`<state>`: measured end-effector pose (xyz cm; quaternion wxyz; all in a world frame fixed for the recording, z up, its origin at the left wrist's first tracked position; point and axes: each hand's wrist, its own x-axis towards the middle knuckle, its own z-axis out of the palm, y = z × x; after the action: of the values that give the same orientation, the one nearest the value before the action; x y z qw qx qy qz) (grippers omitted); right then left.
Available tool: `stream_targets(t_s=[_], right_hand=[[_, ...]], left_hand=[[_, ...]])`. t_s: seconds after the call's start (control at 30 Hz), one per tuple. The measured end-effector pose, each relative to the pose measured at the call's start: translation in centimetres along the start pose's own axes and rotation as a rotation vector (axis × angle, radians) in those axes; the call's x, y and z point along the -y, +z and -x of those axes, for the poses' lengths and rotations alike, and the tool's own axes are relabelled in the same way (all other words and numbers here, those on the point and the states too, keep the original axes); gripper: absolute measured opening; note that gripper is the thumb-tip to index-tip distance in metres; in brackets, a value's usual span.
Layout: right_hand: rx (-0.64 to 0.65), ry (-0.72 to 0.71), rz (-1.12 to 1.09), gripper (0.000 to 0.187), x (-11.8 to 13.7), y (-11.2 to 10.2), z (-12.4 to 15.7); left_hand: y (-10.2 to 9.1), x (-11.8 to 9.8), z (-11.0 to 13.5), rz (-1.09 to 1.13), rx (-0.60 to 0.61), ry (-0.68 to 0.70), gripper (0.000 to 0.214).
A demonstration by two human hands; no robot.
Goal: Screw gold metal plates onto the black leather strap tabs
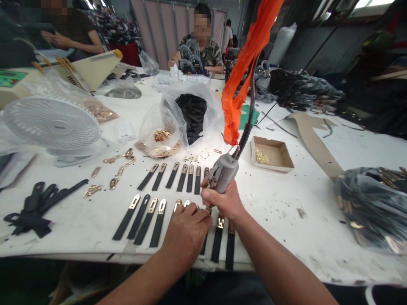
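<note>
My right hand (226, 200) is wrapped round a grey electric screwdriver (225, 171), held tip down over a row of black straps (157, 226) with gold metal plates on their ends. Close beside its tip, my left hand (187, 231) has its fingers bent and pressed together over the strap ends; what they pinch is hidden beneath them. To the right of the tip lie two more straps, one with a gold plate (220, 221). Beyond my hands runs a second row of black straps (182, 180), also fitted with gold plates.
Loose gold plates (121, 171) and a pile of black straps (36, 207) lie left. Behind are a white fan (52, 123), a bag of black straps (192, 114) and a cardboard box (276, 154) of tiny gold pieces. Orange cloth (237, 93) hangs by the screwdriver's cable. Co-workers sit opposite.
</note>
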<state>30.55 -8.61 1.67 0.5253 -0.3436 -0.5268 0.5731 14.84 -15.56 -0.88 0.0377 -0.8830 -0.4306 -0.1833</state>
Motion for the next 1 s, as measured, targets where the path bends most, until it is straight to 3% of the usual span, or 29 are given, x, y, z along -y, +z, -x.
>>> stream_targets(t_s=[0.27, 0.43, 0.6, 1.0], right_hand=[[-0.177, -0.174, -0.137, 0.044, 3.9, -4.5, -0.2], [-0.246, -0.213, -0.183, 0.038, 3.9, -7.3, 0.5], [-0.303, -0.234, -0.259, 0.038, 2.8, -8.4, 1.1], [-0.363, -0.256, -0.326, 0.038, 3.1, -9.7, 1.3]], left_hand=[[-0.3, 0.0, -0.1, 0.045, -0.050, -0.035, 0.012], [-1.0, -0.5, 0.0, -0.012, -0.044, -0.144, 0.013], [-1.4, -1.0, 0.0, -0.070, 0.018, -0.192, 0.019], [-1.0, -2.1, -0.3, -0.201, 0.067, -0.207, 0.023]])
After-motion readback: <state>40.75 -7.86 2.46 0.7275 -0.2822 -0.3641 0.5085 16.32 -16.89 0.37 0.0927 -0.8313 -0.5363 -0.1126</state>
